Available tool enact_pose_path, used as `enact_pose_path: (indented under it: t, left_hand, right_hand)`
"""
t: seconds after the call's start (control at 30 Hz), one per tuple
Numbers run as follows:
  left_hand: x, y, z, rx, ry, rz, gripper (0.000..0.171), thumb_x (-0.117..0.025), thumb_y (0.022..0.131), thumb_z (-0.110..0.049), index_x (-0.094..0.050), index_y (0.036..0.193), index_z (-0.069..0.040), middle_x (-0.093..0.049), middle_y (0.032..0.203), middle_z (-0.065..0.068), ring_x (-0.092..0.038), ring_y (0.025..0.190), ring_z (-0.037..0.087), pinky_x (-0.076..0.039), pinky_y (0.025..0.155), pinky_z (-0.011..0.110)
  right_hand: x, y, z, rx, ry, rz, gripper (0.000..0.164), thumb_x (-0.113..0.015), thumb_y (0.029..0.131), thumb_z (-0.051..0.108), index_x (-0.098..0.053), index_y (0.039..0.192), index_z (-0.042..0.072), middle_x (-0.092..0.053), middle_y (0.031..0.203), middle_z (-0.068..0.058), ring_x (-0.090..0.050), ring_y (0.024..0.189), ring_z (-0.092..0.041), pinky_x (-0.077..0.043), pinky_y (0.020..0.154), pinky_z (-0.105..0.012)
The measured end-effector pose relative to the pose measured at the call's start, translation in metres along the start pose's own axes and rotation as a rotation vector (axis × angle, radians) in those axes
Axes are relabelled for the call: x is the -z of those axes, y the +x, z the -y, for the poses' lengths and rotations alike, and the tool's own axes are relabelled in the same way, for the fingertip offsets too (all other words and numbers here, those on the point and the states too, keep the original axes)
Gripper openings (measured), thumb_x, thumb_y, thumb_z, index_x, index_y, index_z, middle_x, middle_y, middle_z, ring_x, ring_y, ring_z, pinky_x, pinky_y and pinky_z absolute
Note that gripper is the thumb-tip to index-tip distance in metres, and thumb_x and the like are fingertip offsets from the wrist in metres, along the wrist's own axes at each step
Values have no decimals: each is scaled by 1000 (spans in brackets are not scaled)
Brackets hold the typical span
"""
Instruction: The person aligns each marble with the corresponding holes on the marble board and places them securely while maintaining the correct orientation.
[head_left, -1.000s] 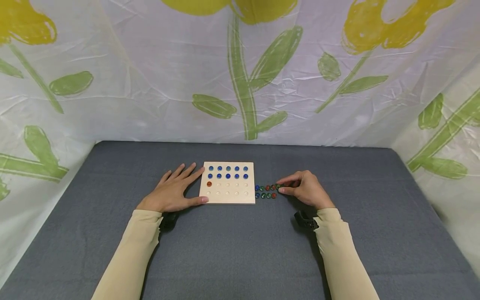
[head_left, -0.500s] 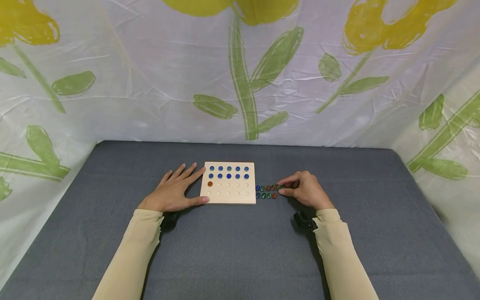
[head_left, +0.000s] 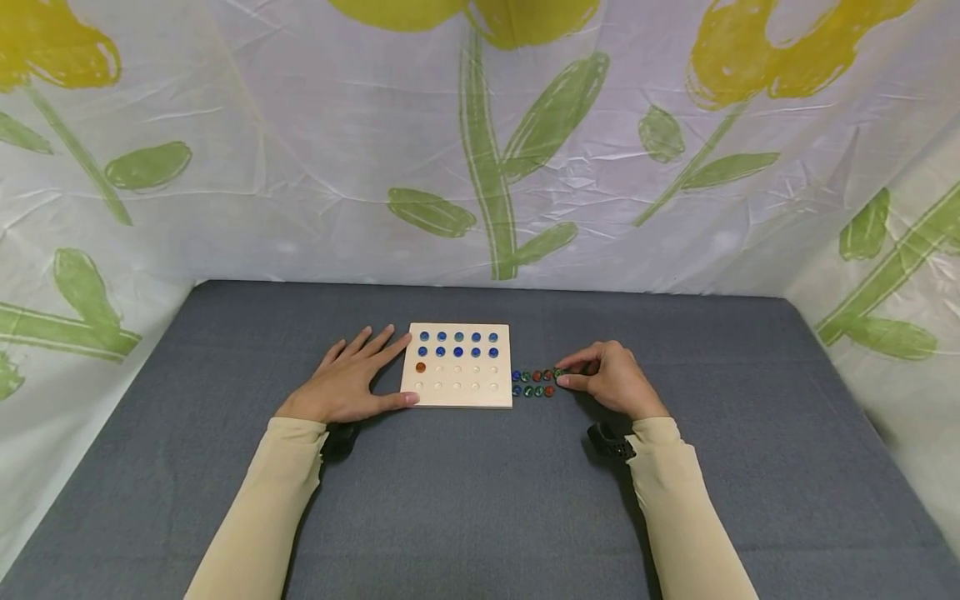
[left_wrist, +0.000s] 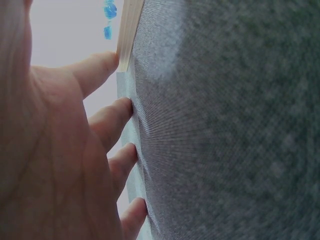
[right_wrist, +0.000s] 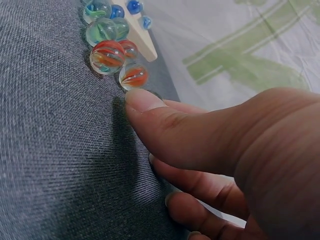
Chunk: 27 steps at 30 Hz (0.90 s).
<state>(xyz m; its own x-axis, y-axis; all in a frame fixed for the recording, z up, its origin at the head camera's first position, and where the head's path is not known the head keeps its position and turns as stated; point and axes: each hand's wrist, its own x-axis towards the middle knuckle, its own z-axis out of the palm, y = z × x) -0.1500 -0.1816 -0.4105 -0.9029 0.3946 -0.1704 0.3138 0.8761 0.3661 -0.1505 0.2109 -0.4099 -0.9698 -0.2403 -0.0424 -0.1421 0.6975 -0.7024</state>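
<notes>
On the grey tabletop (head_left: 465, 500), near the centre: a pale wooden board (head_left: 447, 377) is lying flat; clock times here are counting from its middle, with 12 o'clock pointing away from the person.
Board rows: blue marbles (head_left: 458, 352), one looking greener, are filling the two rows of five toward 12 o'clock; an orange marble (head_left: 420, 367) is sitting at the 9 o'clock end of the third row; pale hollows are showing along the rest of that row and the row nearest 6 o'clock.
Left hand (head_left: 337, 379): at 9 o'clock, its fingers are lying straight and widely spread, gripping nothing; the index fingertip is touching the board's edge toward 10, and the thumb is resting on the corner toward 8.
Right hand (head_left: 617, 379): at 3 o'clock, its thumb and index finger are pinching a green marble (head_left: 559, 374); the right wrist view is hiding that marble behind the thumb, so I cannot tell whether it is lifting off the cloth.
Loose marbles (head_left: 538, 391): blue, green and red ones are lying in two short rows at 3 o'clock, between board and right hand, the blue ones just beside the board.
Sleeves (head_left: 262, 500): cream fabric is covering both forearms, toward 7 and 5 o'clock.
Backdrop (head_left: 315, 100): at 12 o'clock, a white sheet is hanging, showing yellow flowers and green leaves.
</notes>
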Motion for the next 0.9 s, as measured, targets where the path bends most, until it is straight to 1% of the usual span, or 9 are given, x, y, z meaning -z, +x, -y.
enact_pose_path:
  t: [0.17, 0.47, 0.9]
  left_hand:
    - [1, 0, -1, -5, -4, -5, 99, -63, 87, -71, -27, 163, -18, -20, 167, 14, -11, 153, 43, -7, 118, 67]
    - [0, -1, 0, -8, -3, -5, 99, -62, 88, -71, -27, 163, -18, -20, 167, 14, -11, 153, 43, -8, 118, 67]
    - [1, -1, -1, -7, -1, -10, 98, -63, 88, -70, -27, 163, -18, -21, 167, 14, -11, 153, 44, -8, 118, 67]
  right_hand:
    - [1, 0, 1, 1, 6, -14, 17, -83, 86, 13, -82, 102, 8, -67, 84, -4, -55, 67, -19, -47, 58, -34]
    - [3, -2, 4, 10, 11, -68, 17, -83, 87, 14, -82, 102, 9, -70, 89, -5, -57, 67, -19, -48, 59, -34]
    - [3, -3, 9, 21, 19, -94, 18, -82, 87, 15, -82, 104, 8, -70, 90, -7, -58, 67, -20, -48, 58, -34]
